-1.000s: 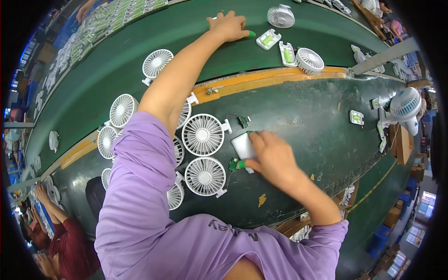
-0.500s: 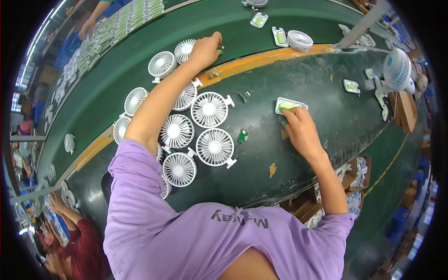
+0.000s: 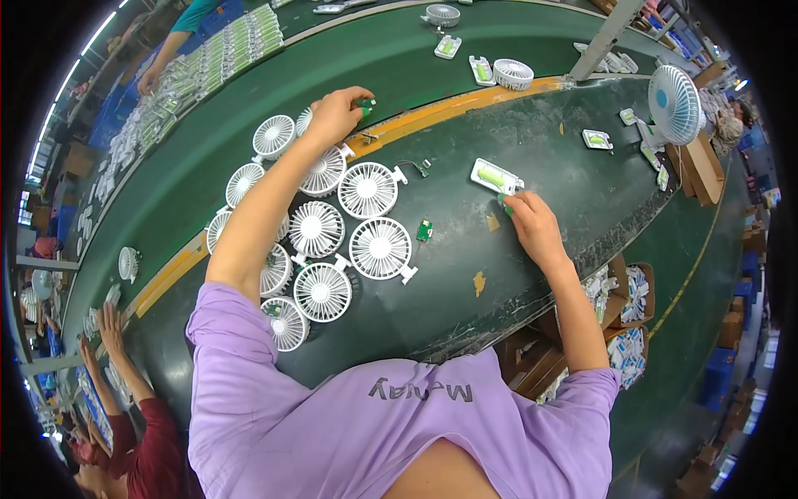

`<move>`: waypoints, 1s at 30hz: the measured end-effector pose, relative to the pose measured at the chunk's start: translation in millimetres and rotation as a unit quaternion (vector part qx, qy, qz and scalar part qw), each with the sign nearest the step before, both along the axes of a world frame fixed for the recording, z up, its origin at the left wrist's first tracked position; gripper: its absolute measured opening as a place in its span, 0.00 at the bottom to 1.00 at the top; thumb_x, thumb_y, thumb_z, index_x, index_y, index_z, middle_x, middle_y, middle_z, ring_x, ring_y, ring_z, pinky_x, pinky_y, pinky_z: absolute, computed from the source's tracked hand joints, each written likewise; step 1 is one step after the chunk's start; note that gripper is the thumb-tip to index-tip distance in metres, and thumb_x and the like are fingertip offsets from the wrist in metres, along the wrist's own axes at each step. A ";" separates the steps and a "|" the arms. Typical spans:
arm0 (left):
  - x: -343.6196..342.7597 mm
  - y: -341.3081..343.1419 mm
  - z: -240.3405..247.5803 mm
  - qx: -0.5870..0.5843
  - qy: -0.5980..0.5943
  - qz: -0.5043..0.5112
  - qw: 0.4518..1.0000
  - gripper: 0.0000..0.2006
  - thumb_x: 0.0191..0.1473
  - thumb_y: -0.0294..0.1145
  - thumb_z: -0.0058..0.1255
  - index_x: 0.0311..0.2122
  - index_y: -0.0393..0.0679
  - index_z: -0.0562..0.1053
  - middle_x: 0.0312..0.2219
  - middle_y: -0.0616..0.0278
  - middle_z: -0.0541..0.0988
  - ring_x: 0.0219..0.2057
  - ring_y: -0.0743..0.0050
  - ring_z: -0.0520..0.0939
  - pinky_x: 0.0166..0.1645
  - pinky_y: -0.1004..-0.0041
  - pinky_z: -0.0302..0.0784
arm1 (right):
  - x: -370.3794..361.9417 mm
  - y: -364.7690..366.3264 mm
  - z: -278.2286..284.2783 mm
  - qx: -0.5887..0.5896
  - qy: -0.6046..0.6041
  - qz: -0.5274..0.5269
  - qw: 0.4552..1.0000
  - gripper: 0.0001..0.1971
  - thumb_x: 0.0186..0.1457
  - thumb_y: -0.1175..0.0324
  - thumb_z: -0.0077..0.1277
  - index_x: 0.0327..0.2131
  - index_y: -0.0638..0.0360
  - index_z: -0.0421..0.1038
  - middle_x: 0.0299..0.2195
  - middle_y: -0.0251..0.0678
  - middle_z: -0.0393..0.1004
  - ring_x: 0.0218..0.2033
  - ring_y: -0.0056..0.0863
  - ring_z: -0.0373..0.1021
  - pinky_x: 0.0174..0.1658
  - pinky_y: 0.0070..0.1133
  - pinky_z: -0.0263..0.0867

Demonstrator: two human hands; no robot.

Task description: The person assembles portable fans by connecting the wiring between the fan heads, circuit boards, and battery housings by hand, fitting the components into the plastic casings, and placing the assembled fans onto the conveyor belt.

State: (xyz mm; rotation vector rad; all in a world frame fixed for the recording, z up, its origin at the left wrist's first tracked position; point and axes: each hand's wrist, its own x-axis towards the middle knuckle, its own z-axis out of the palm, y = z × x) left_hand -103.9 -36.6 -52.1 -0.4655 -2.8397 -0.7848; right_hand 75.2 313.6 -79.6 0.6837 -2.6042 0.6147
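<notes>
My left hand reaches over the belt edge above the white fans, its fingers pinched on a small green piece with a pale end, which looks like a circuit board. My right hand grips the near right end of a white plastic casing, with green on the fingertips. Inside the casing lies a light green battery cell. Left of centre sit several round white fan heads, partly hidden by my left forearm. Beside them lie a loose green circuit board and another board with wires.
A yellow-orange strip divides the dark table from the green conveyor, which carries fans and casings. At right stand a blue-bladed fan and several casings. Boxes of parts sit below the table edge. Co-workers' hands show at far left.
My right hand has shifted to the casing's near right corner, and the casing is turned and uncovered more. My left hand has drawn back slightly with its small piece. The whole view has shifted.
</notes>
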 end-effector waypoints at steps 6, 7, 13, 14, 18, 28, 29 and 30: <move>30.5 -2.4 32.2 0.309 -0.155 -0.093 0.934 0.10 0.53 0.25 0.50 0.41 0.39 0.75 0.30 0.64 0.80 0.30 0.84 0.78 0.34 0.80 0.73 | -7.0 -7.4 5.9 -0.033 0.024 0.044 0.998 0.10 0.43 0.77 0.55 0.33 0.60 0.70 0.29 0.38 0.67 0.33 0.40 0.67 0.38 0.30 0.64; 39.0 0.5 36.8 0.358 -0.161 -0.079 0.916 0.09 0.54 0.25 0.51 0.40 0.39 0.75 0.30 0.65 0.80 0.31 0.83 0.78 0.36 0.82 0.73 | -5.8 -11.4 9.2 -0.056 0.020 0.029 0.998 0.08 0.46 0.77 0.54 0.33 0.61 0.69 0.30 0.36 0.70 0.34 0.35 0.69 0.40 0.28 0.65; 73.3 41.6 60.4 0.397 -0.159 -0.119 0.896 0.08 0.52 0.24 0.52 0.39 0.38 0.75 0.31 0.65 0.79 0.32 0.84 0.77 0.38 0.81 0.73 | -1.1 -32.7 43.4 -0.518 -0.252 -0.013 0.817 0.08 0.58 0.75 0.42 0.41 0.64 0.66 0.37 0.38 0.75 0.39 0.20 0.70 0.44 0.18 0.65; 80.6 51.7 66.4 0.388 -0.162 -0.141 0.896 0.09 0.52 0.24 0.52 0.39 0.37 0.74 0.33 0.65 0.79 0.33 0.84 0.78 0.39 0.81 0.73 | 0.3 -34.0 53.4 -0.571 -0.284 -0.006 0.770 0.09 0.59 0.74 0.42 0.43 0.63 0.65 0.36 0.39 0.75 0.39 0.20 0.70 0.45 0.18 0.63; 107.7 85.4 71.6 0.398 -0.180 -0.176 0.882 0.07 0.50 0.24 0.54 0.36 0.38 0.74 0.30 0.67 0.78 0.31 0.85 0.78 0.36 0.81 0.74 | 12.9 -41.5 82.4 -0.531 -0.273 0.082 0.798 0.13 0.58 0.74 0.46 0.46 0.63 0.63 0.36 0.40 0.76 0.38 0.19 0.70 0.43 0.18 0.64; 159.4 105.8 88.3 0.401 -0.222 -0.253 0.852 0.07 0.50 0.24 0.52 0.35 0.35 0.73 0.25 0.69 0.76 0.26 0.89 0.74 0.32 0.83 0.71 | 41.3 -43.6 110.6 -0.396 -0.223 0.010 0.891 0.05 0.58 0.74 0.47 0.36 0.66 0.71 0.33 0.31 0.75 0.31 0.14 0.67 0.35 0.13 0.61; 160.3 106.3 88.3 0.400 -0.223 -0.252 0.853 0.07 0.50 0.24 0.52 0.35 0.35 0.73 0.25 0.69 0.76 0.26 0.89 0.74 0.32 0.83 0.71 | 41.5 -43.4 112.2 -0.381 -0.179 0.020 0.907 0.05 0.56 0.75 0.48 0.34 0.66 0.71 0.31 0.32 0.73 0.30 0.17 0.67 0.34 0.15 0.62; 161.1 106.8 88.0 0.398 -0.226 -0.251 0.853 0.07 0.50 0.24 0.52 0.35 0.35 0.73 0.25 0.69 0.76 0.26 0.89 0.74 0.32 0.83 0.71 | 41.3 -43.0 112.9 -0.365 -0.135 0.029 0.920 0.04 0.54 0.76 0.49 0.33 0.66 0.72 0.29 0.32 0.72 0.29 0.20 0.67 0.33 0.16 0.63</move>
